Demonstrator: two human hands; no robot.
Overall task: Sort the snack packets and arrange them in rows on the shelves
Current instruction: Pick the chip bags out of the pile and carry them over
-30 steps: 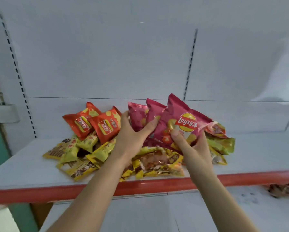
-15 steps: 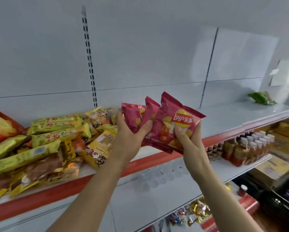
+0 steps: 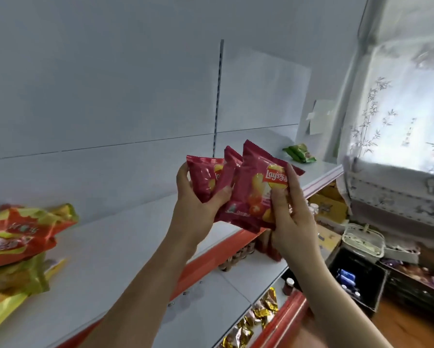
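Three dark red Lay's packets (image 3: 251, 194) are fanned out in the air above the white shelf (image 3: 125, 242) with its red front edge. My left hand (image 3: 198, 207) grips the leftmost packet (image 3: 201, 179), thumb across its front. My right hand (image 3: 290, 214) pinches the front packet near the logo, fingers curled behind it. A pile of orange and yellow-green snack packets (image 3: 17, 237) lies on the shelf at the far left, blurred. A green packet (image 3: 299, 153) lies alone at the shelf's far right end.
Below, a lower shelf (image 3: 238, 280) holds small jars and gold-wrapped sweets (image 3: 261, 310). Cardboard boxes, a black crate (image 3: 356, 277) and a basket stand on the floor at right. A curtained window (image 3: 399, 109) is at the upper right.
The view has swung right along the shelf; the pile now sits at the far left. Both hands have carried the red packets rightward over bare shelf, keeping the same hold.
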